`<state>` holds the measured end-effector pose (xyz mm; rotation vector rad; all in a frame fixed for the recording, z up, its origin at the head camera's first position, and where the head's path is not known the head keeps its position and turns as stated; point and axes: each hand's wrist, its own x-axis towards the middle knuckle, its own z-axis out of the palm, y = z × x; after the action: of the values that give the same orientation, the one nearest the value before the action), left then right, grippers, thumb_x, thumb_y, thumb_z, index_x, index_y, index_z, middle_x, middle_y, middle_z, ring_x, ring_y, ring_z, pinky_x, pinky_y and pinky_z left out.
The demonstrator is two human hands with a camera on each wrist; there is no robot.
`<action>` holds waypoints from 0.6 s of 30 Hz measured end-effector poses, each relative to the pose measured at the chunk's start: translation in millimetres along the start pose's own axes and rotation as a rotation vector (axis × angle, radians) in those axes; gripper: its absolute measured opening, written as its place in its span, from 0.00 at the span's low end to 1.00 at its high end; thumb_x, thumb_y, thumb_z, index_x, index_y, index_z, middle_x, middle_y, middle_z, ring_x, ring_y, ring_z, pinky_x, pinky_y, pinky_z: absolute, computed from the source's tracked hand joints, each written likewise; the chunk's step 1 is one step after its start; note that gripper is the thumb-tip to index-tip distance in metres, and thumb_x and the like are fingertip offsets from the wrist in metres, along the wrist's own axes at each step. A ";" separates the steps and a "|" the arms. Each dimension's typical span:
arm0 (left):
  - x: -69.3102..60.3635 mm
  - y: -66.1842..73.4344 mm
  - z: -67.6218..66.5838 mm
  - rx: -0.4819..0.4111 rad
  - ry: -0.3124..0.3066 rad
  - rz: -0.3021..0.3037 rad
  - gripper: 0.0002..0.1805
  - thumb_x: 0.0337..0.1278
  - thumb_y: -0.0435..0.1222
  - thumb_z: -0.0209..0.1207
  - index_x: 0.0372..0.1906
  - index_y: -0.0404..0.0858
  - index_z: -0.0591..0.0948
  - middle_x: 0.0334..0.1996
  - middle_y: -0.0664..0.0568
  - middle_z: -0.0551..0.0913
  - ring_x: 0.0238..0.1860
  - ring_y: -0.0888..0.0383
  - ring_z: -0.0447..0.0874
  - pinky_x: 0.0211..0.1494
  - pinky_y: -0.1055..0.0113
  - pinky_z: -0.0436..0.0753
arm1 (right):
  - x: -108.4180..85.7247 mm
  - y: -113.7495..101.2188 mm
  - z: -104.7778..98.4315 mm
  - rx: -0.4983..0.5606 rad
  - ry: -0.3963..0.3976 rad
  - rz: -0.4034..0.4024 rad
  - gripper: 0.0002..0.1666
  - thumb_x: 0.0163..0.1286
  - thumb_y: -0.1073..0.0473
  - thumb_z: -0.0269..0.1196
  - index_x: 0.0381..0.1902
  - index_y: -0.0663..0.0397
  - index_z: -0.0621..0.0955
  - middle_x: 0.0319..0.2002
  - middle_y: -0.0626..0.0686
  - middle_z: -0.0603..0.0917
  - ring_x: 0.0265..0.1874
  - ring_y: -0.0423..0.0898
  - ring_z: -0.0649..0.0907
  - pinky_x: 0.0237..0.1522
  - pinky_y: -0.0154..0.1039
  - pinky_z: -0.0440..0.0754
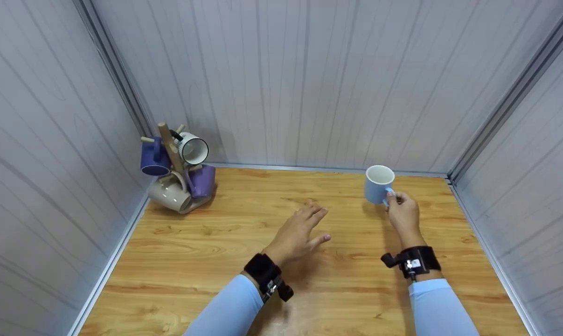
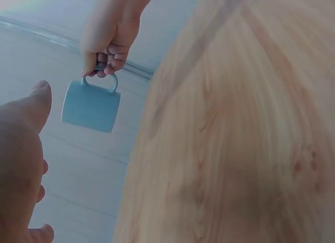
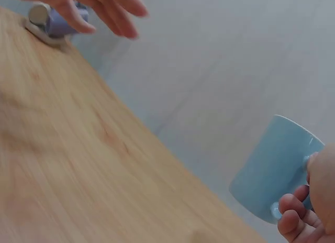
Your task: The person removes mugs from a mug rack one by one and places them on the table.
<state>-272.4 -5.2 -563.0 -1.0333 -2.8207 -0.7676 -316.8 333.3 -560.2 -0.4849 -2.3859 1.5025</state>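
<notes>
The right hand [image 1: 404,216] gripped a blue mug [image 1: 376,190] by its handle [image 2: 115,85], apparently mid-carry, needing level movement next; the left hand [image 1: 296,233] hovered, outstretched.

Mug rack [image 1: 170,148] left, single mug [image 1: 376,189] right, left hand [image 1: 293,235] between.
In the head view, the mug rack stands on the bench [image 1: 206,261] at centre left, four hanging mugs [image 1: 168,195] around it. Right of centre, fingers [image 1: 392,199] of the right hand [image 1: 405,218] meet the single mug's lower right. The left hand is below centre; the back wall [image 1: 281,84] rises behind.
</notes>
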 end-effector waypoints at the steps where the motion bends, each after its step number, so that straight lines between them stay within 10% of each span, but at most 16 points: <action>1: 0.0 2.2 2.9 0.001 -0.006 0.003 0.42 0.87 0.60 0.58 0.91 0.45 0.65 0.89 0.47 0.68 0.93 0.44 0.57 0.94 0.42 0.62 | 2.5 5.4 -4.7 -0.002 0.010 0.006 0.24 0.92 0.50 0.59 0.59 0.69 0.85 0.52 0.66 0.90 0.31 0.30 0.84 0.35 0.25 0.83; 18: -0.3 23.6 43.4 -0.007 -0.109 0.005 0.40 0.86 0.59 0.60 0.91 0.50 0.66 0.90 0.51 0.68 0.93 0.46 0.59 0.94 0.42 0.64 | 27.4 71.4 -47.9 -0.088 0.055 0.144 0.26 0.95 0.55 0.48 0.71 0.71 0.79 0.54 0.71 0.88 0.36 0.41 0.85 0.33 0.28 0.82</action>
<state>-252.1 30.2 -590.8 -1.1154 -2.9066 -0.7435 -312.7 412.5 -603.3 -0.7225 -2.4271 1.4254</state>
